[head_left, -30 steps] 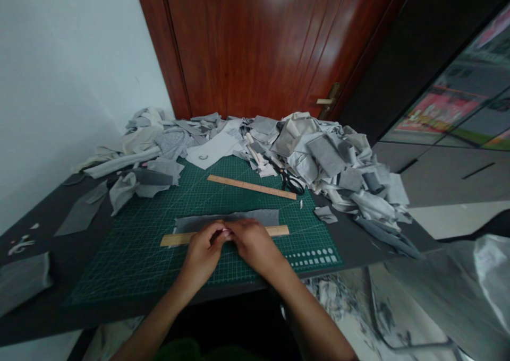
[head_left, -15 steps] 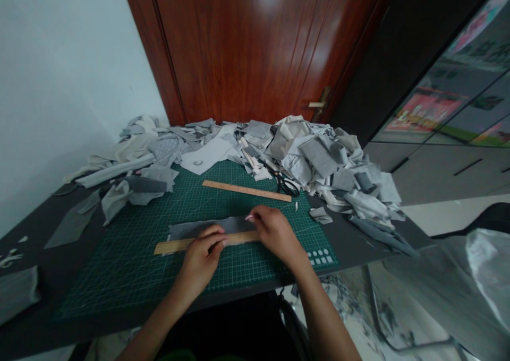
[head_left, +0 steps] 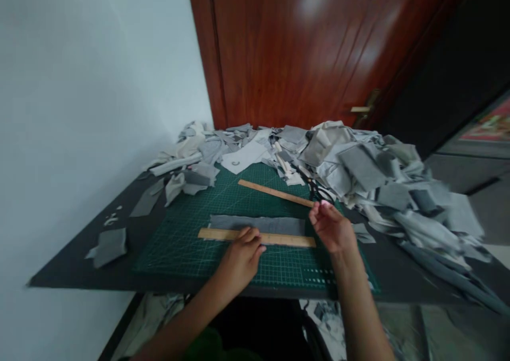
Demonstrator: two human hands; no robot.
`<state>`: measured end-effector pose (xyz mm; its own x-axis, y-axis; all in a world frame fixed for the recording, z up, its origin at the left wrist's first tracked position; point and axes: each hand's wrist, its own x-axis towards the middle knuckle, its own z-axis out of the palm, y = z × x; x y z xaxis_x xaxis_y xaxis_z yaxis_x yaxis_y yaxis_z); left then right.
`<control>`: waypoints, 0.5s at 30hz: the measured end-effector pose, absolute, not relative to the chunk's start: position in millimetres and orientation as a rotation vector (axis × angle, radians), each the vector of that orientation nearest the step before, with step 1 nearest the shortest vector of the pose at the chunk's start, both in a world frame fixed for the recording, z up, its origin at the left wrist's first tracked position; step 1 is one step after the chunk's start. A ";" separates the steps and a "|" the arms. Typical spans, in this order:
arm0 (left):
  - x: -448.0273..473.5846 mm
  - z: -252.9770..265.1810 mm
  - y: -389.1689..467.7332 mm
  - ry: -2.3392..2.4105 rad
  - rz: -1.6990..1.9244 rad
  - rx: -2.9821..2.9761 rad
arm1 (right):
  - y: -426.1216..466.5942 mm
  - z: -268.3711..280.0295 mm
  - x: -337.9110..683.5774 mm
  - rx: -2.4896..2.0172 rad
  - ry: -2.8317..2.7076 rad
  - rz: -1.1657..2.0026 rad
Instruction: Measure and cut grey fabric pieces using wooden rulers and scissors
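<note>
A strip of grey fabric (head_left: 281,225) lies flat on the green cutting mat (head_left: 175,247), with a wooden ruler (head_left: 289,240) laid along its near edge. My left hand (head_left: 241,257) presses the ruler down near its middle, fingers bent and close together. Raised off the fabric, my right hand (head_left: 334,231) is to the right of the strip, its fingers closed on a small pink piece (head_left: 325,204) that looks like tailor's chalk. A second wooden ruler (head_left: 274,192) rests farther back, its right end by my right fingertips. Black-handled scissors (head_left: 319,192) lie just beyond.
Heaped fabric scraps (head_left: 358,164) run along the back and right of the dark table (head_left: 119,271). A white paper-like piece (head_left: 244,157) lies at the mat's far edge. Folded grey cloth (head_left: 110,246) sits on the left. Behind stands a wooden door (head_left: 287,58).
My right hand has lifted away from the ruler and fabric and moved right, keeping the small pink piece. My left hand stays on the ruler. The camera view has turned left.
</note>
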<state>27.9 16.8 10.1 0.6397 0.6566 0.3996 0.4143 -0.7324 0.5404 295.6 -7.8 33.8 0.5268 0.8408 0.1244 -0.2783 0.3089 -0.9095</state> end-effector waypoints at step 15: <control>23.3 4.3 -2.5 0.998 0.756 2.561 | -18.6 11.1 336.3 -1.828 -1.281 0.257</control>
<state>23.3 -2.5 4.3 0.6221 0.6920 0.3662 0.5398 -0.7178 0.4397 336.3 -18.6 11.1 0.4503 0.8432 0.2937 0.6651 -0.0973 -0.7404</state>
